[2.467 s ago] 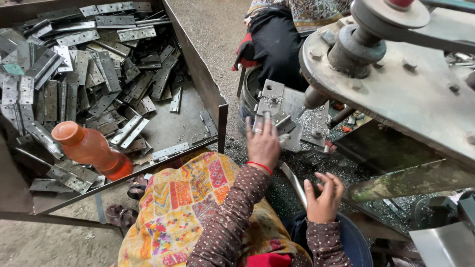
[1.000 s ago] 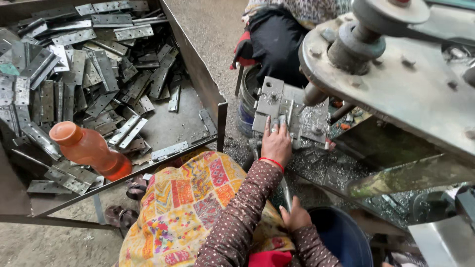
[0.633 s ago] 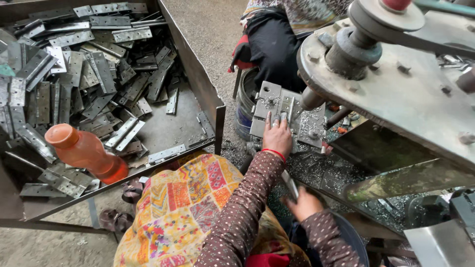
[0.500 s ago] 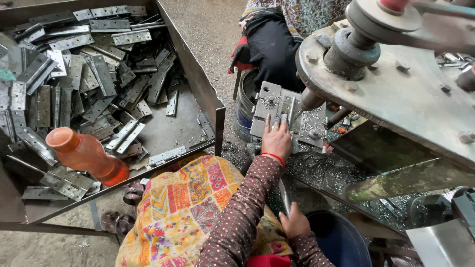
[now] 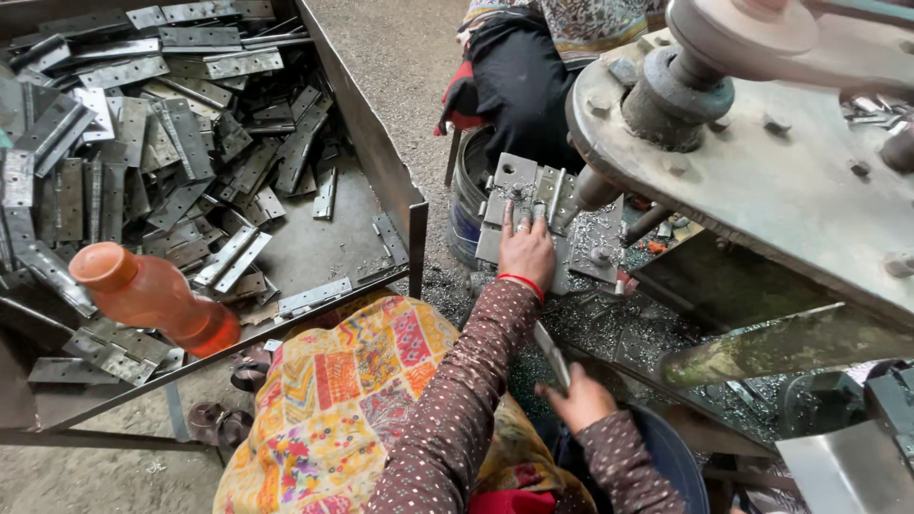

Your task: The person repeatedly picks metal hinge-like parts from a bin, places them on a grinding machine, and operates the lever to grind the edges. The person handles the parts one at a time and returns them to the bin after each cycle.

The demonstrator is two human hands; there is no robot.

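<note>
The left hand [image 5: 526, 249] lies flat, fingers spread and pressed down on a grey perforated steel plate [image 5: 533, 195] that sits on the grey metal press bed [image 5: 595, 249], directly under the round steel punch [image 5: 592, 188] of the heavy grey press machine [image 5: 762, 171]; the fingertips lie very near the punch, so a good placement would keep the plate flush to the bed and the fingers drawn back toward the near edge of the plate. The right hand [image 5: 579, 398] is lower and closer to the body, fingers curled around a narrow flat grey metal strip [image 5: 552, 354] held upright at an angle; the grip looks like a loose pinch, and I judge a firmer hold near the strip's middle would steady it. Below that hand sits a dark blue round tub [image 5: 671, 457], and loose silvery metal shavings [image 5: 628, 328] cover the floor between bed and tub. Over the lap lies a bright patterned yellow and orange cloth [image 5: 333, 400]. To the left stands a large rusty steel tray [image 5: 376, 143] heaped with flat grey hinge plates [image 5: 143, 124], with an orange plastic bottle [image 5: 152, 300] lying at its near edge. Another person in dark clothes [image 5: 519, 76] sits beyond the press bed.
</note>
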